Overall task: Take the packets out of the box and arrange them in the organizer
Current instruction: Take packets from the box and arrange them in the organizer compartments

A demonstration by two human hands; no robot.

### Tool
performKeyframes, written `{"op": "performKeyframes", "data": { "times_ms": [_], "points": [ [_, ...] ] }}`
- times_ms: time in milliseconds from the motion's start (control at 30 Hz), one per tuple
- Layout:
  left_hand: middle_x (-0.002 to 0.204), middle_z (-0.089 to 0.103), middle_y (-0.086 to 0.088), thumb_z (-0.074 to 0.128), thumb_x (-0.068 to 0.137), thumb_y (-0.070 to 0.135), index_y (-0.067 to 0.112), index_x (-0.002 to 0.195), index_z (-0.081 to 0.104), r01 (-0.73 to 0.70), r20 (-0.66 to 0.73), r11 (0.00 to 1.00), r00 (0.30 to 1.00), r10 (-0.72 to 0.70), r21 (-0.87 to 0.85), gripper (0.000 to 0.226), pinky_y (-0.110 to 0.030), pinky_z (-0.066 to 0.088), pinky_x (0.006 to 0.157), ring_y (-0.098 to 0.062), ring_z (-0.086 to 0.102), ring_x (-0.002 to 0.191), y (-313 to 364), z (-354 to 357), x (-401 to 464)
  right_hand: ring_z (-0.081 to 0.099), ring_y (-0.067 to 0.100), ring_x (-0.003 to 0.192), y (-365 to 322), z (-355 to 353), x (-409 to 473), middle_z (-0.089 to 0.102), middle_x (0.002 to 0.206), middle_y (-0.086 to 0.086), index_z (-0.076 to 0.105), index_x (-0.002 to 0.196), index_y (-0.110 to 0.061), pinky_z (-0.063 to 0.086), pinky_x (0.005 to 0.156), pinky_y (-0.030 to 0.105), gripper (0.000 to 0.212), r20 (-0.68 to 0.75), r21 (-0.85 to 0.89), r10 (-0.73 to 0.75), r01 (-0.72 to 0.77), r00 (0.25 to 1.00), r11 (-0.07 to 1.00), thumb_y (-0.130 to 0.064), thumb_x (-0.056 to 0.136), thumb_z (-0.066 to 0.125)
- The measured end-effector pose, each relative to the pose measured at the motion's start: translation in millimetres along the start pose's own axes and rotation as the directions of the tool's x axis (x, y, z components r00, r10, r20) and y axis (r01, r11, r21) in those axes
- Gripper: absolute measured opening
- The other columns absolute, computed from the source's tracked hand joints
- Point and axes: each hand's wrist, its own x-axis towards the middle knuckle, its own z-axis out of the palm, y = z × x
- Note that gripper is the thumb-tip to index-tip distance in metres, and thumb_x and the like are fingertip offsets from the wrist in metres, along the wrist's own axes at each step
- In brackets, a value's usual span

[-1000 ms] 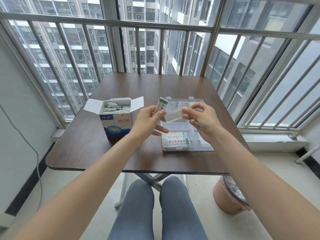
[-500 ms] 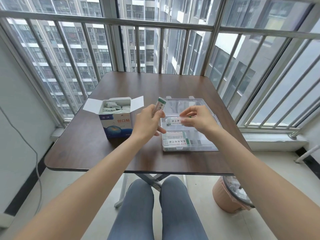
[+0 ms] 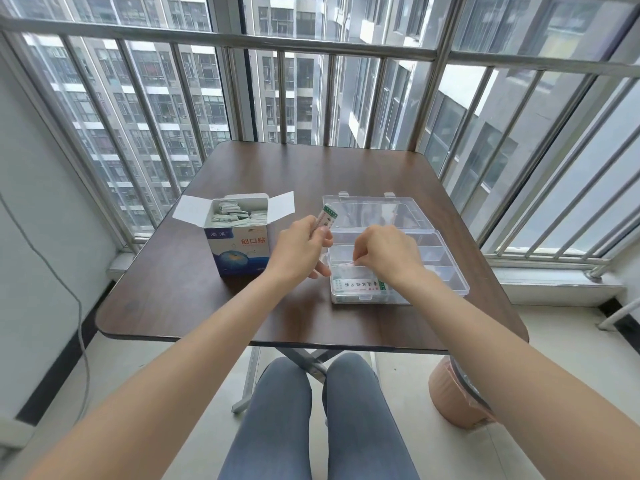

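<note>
Bandage packets go from the carton into a clear compartment organizer.

The right hand (image 3: pixel 382 252) reaches down into the organizer (image 3: pixel 446 261), fingertips pinching a white packet (image 3: pixel 343 266) low in the near-left compartment, just above a packet with green-edged print (image 3: pixel 358 285) lying flat there. The left hand (image 3: pixel 301 249) grips a small stack of packets (image 3: pixel 325 218), white with a green end, standing upright just left of the organizer's wall. The opened bandage box (image 3: pixel 239 247) stands beside that hand, flaps spread, more packets (image 3: pixel 239 214) inside. The organizer's lid (image 3: pixel 370 209) lies open behind it. Bare brown table (image 3: pixel 311 168) stretches to the far edge by the window railing (image 3: pixel 311 43); a bin (image 3: pixel 453 393) sits below right.
</note>
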Motion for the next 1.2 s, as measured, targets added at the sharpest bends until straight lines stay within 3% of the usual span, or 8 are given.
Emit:
{"op": "performKeyframes", "data": {
  "times_ms": [333, 467, 567, 633, 867, 1000, 1133, 1200],
  "points": [
    [0.076, 0.067, 0.001, 0.043, 0.099, 0.020, 0.013, 0.092, 0.059, -0.039, 0.038, 0.999, 0.998, 0.040, -0.021, 0.018, -0.018, 0.042, 0.037, -0.009, 0.057, 0.039, 2, -5, -5, 0.062, 0.023, 0.093, 1, -7, 9, 0.069, 0.097, -0.003, 0.072, 0.086, -0.026, 0.045, 0.068, 0.029, 0.015, 0.154, -0.139, -0.163, 0.185, 0.975, 0.973, -0.015, 0.085, 0.062],
    [0.070, 0.069, 0.002, 0.049, 0.097, 0.020, 0.016, 0.088, 0.059, -0.065, 0.050, 0.997, 0.997, 0.067, -0.039, 0.014, -0.017, 0.039, 0.037, -0.010, 0.053, 0.038, 0, -6, -6, 0.060, 0.008, 0.075, 12, -13, 7, 0.070, 0.092, -0.001, 0.074, 0.091, -0.016, 0.050, 0.068, 0.021, 0.010, 0.044, 0.330, -0.100, 0.080, 0.994, 0.940, -0.016, 0.085, 0.065],
    [0.071, 0.069, 0.004, 0.051, 0.096, 0.021, 0.017, 0.090, 0.060, -0.066, 0.137, 0.997, 0.988, 0.069, -0.025, 0.012, -0.016, 0.037, 0.036, -0.010, 0.050, 0.038, 2, -3, -4, 0.054, 0.005, 0.060, 17, -25, 0, 0.070, 0.088, 0.000, 0.068, 0.104, -0.015, 0.038, 0.045, 0.013, 0.017, 0.065, 0.754, -0.030, -0.030, 0.997, 0.657, -0.014, 0.087, 0.064],
    [0.072, 0.069, 0.004, 0.051, 0.096, 0.023, 0.016, 0.092, 0.059, -0.079, 0.197, 0.997, 0.977, 0.079, -0.006, 0.011, -0.016, 0.037, 0.036, -0.008, 0.049, 0.037, 7, 1, -2, 0.053, 0.003, 0.054, 17, -30, -5, 0.068, 0.079, -0.001, 0.065, 0.097, -0.013, 0.035, 0.042, 0.014, 0.010, 0.086, 0.803, -0.039, -0.046, 0.995, 0.594, -0.014, 0.088, 0.064],
    [0.079, 0.065, 0.000, 0.056, 0.091, 0.013, 0.017, 0.103, 0.058, -0.122, 0.107, 0.980, 0.989, 0.106, 0.155, 0.012, -0.012, 0.036, 0.037, -0.010, 0.055, 0.044, 14, 8, 9, 0.054, -0.005, 0.044, 24, -26, -6, 0.065, 0.065, 0.004, 0.059, 0.089, -0.009, 0.039, 0.044, 0.011, 0.013, 0.042, 0.699, 0.096, -0.098, 0.994, 0.708, -0.004, 0.082, 0.069],
    [0.091, 0.070, 0.004, 0.060, 0.087, 0.019, 0.025, 0.087, 0.065, -0.178, 0.193, 0.879, 0.976, 0.101, 0.443, 0.008, -0.022, 0.042, 0.058, -0.009, 0.054, 0.054, 16, 9, 11, 0.065, 0.011, 0.076, 23, -11, -3, 0.066, 0.065, -0.008, 0.058, 0.080, -0.022, 0.054, 0.070, 0.036, 0.014, 0.058, 0.406, 0.099, -0.115, 0.993, 0.906, -0.017, 0.079, 0.071],
    [0.102, 0.069, 0.006, 0.061, 0.088, 0.021, 0.026, 0.098, 0.070, -0.269, 0.261, 0.721, 0.957, 0.125, 0.639, 0.014, -0.025, 0.040, 0.070, -0.017, 0.061, 0.088, 23, 14, 15, 0.062, 0.023, 0.095, 14, -13, -2, 0.069, 0.093, 0.003, 0.060, 0.089, -0.019, 0.043, 0.073, 0.031, 0.015, 0.091, 0.101, 0.126, -0.135, 0.988, 0.986, -0.025, 0.080, 0.072],
    [0.104, 0.069, 0.005, 0.061, 0.088, 0.021, 0.026, 0.101, 0.070, -0.312, 0.314, 0.649, 0.942, 0.117, 0.693, 0.017, -0.025, 0.040, 0.071, -0.018, 0.058, 0.084, 25, 17, 17, 0.062, 0.027, 0.096, 9, -14, -1, 0.067, 0.098, 0.007, 0.063, 0.097, -0.015, 0.041, 0.070, 0.031, 0.019, 0.106, -0.057, 0.112, -0.107, 0.988, 0.993, -0.025, 0.083, 0.070]
  ]
}}
